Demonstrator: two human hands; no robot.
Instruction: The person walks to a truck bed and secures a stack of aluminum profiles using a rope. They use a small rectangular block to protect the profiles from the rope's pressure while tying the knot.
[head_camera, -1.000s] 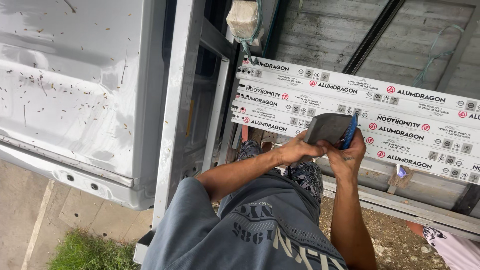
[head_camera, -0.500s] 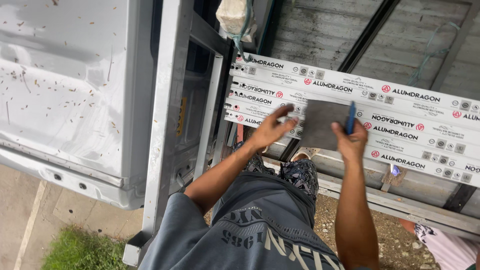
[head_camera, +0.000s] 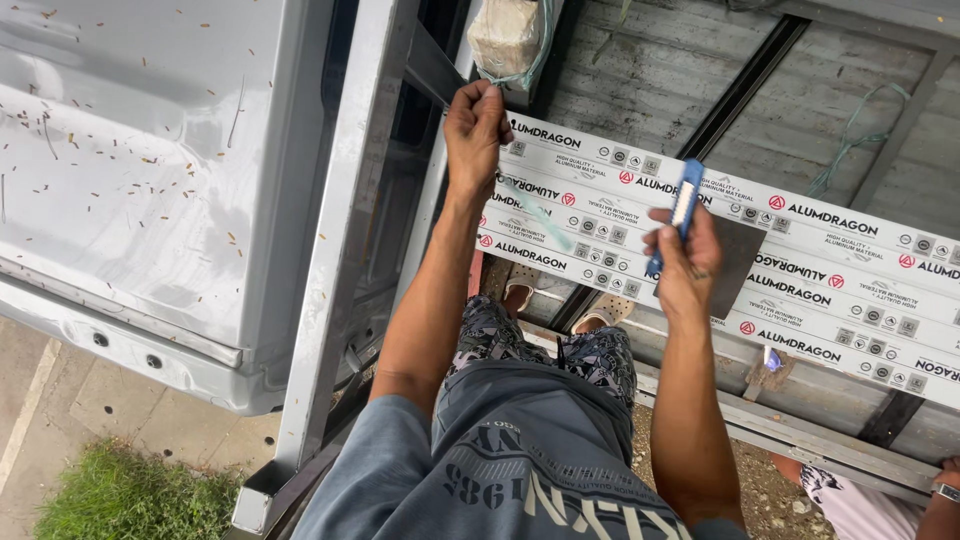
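A bundle of long white wrapped metal profiles (head_camera: 800, 270) lies across a grey metal truck bed (head_camera: 650, 80). My left hand (head_camera: 474, 122) is closed on the bundle's left end, and a strip of clear greenish tape (head_camera: 535, 212) runs from there down over the profiles. My right hand (head_camera: 684, 262) is shut on a blue utility knife (head_camera: 678, 215), held upright just above the middle of the bundle. A bare dark patch of metal (head_camera: 738, 262) shows beside that hand where the wrap is off.
A grey vehicle panel (head_camera: 150, 170) and a metal frame post (head_camera: 345, 230) stand at the left. A wrapped pale block (head_camera: 508, 35) hangs above the bundle's end. Another person's arm (head_camera: 900, 490) is at the bottom right. Grass (head_camera: 110, 500) and gravel lie below.
My left hand has moved from the middle of the bundle up to its left end. The right hand has lifted the blue knife upright, and the dark patch is uncovered.
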